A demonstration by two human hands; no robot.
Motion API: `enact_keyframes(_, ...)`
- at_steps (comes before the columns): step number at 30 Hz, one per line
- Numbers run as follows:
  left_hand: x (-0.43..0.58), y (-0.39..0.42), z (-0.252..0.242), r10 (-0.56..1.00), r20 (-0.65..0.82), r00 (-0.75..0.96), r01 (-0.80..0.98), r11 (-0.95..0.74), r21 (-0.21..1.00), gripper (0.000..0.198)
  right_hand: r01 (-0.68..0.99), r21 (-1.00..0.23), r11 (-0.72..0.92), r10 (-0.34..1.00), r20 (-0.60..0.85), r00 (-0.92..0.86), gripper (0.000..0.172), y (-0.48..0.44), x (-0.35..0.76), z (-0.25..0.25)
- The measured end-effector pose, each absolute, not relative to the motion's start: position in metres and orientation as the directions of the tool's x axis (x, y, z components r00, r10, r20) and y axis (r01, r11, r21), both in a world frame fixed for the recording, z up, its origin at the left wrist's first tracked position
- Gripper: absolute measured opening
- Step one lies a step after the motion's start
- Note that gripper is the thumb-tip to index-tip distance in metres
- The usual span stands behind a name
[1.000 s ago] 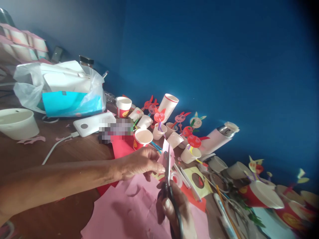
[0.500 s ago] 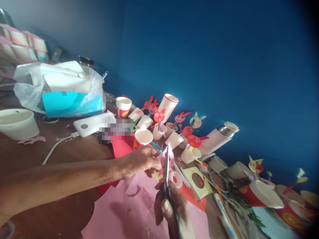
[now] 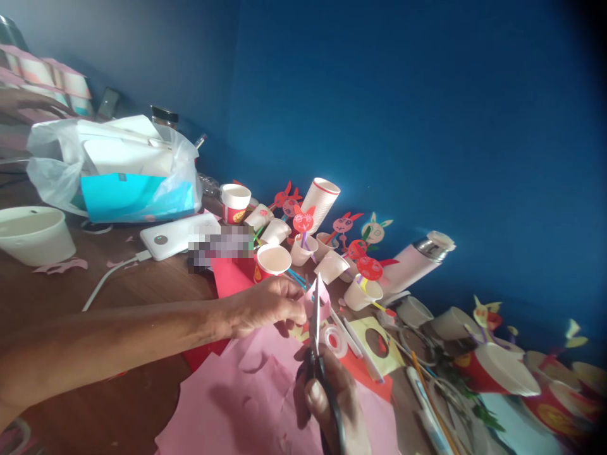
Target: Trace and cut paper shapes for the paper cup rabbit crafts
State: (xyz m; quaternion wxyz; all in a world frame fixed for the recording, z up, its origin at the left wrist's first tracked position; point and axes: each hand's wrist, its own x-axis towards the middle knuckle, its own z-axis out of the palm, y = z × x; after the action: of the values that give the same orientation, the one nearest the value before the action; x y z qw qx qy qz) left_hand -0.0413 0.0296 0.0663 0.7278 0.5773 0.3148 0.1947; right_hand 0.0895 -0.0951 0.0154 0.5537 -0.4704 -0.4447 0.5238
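My left hand (image 3: 272, 308) pinches a small piece of pink paper (image 3: 323, 304) by its left side. In my right hand (image 3: 334, 392) is a pair of scissors (image 3: 317, 328) with black handles, its blades pointing up and away from me across the pink piece. Whether the blades are cutting at this instant I cannot tell. Under both hands lies a large sheet of pink paper (image 3: 222, 404) with cut edges, partly over a red sheet (image 3: 234, 278). A roll of clear tape (image 3: 334, 341) sits just right of the blades.
Paper cups with red rabbit-like cutouts (image 3: 303, 220) stand behind my hands, near a white flask (image 3: 408, 265). A yellow sheet with a round hole (image 3: 370, 328) lies right. To the left are a power bank (image 3: 180, 237), a plastic bag (image 3: 57, 164) and another person's hand (image 3: 38, 104).
Another person's hand has come into view at the far left. The pink piece and scissor blades have shifted very slightly; my hands hold nearly the same pose.
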Motion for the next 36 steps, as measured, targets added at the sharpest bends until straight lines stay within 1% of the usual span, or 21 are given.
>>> enact_keyframes(4,-0.041,0.032,0.065,0.642,-0.237,0.730,0.080,0.263,0.961,0.008,-0.159,-0.987,0.013,0.999,0.006,0.045,0.039,-0.095,0.090,0.014)
enact_keyframes(9,-0.041,0.033,0.063,0.644,-0.237,0.728,0.080,0.263,0.961,0.010,-0.158,-0.987,-0.014,0.998,-0.023,0.052,0.041,-0.096,0.090,0.017)
enact_keyframes(15,-0.041,0.036,0.062,0.632,-0.248,0.734,0.094,0.267,0.959,0.011,-0.119,-0.993,-0.024,0.998,-0.031,0.063,0.041,-0.097,0.089,0.021)
enact_keyframes(18,-0.042,0.038,0.062,0.625,-0.248,0.740,0.100,0.263,0.960,0.011,-0.131,-0.991,-0.035,0.997,-0.044,0.067,0.040,-0.098,0.089,0.021)
enact_keyframes(25,-0.044,0.041,0.060,0.612,-0.214,0.761,0.109,0.205,0.973,0.009,-0.095,-0.995,-0.028,0.999,-0.032,0.035,0.043,-0.095,0.089,0.017)
enact_keyframes(31,-0.045,0.043,0.061,0.592,-0.201,0.780,0.117,0.179,0.977,0.008,-0.084,-0.996,-0.008,0.998,-0.013,0.058,0.042,-0.096,0.088,0.018)
enact_keyframes(36,-0.046,0.043,0.063,0.589,-0.208,0.781,0.119,0.186,0.975,0.007,-0.080,-0.997,-0.016,0.999,-0.020,0.048,0.042,-0.095,0.089,0.016)
